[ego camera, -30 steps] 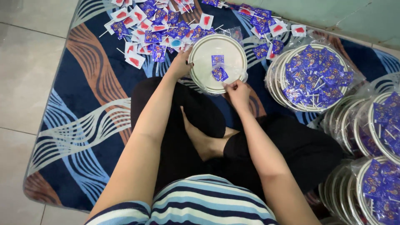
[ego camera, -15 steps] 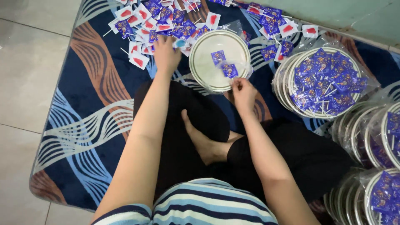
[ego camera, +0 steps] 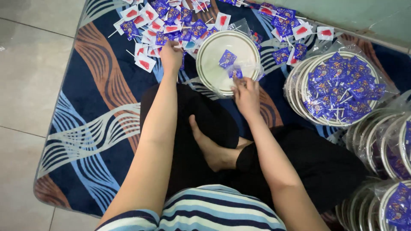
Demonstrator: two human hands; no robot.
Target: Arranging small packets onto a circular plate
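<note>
The rug point(ego camera: 98, 111) under the seated person is soft pile in navy, blue, brown and cream waves, lying on pale floor tile point(ego camera: 30, 64). To the person's right stand stacks of round plates point(ego camera: 299, 85), each in a clear crinkly bag, the nearest one heaped with small blue wrappers on white sticks.

In front of the knees sits one cream plate point(ego camera: 214, 55), shallow and smooth, with a darker rim, half inside a thin plastic bag point(ego camera: 252, 70). Two blue lollipops lie on it so far.

Beyond it spreads the pile of lollipops point(ego camera: 171, 21), flat glossy squares, some blue, some white with a red centre, sticks pointing every way.

The left hand point(ego camera: 171, 53) is curled down onto the pile's near edge, fingers closed around wrappers; how many it has cannot be told. The right hand point(ego camera: 245, 92) pinches a blue lollipop point(ego camera: 234, 73) at the plate's near rim.

A good way to do this, judging by the pictures, is to gather several by the sticks rather than the slippery wrappers, and lay them flat toward the plate's middle so the bag still closes.
</note>
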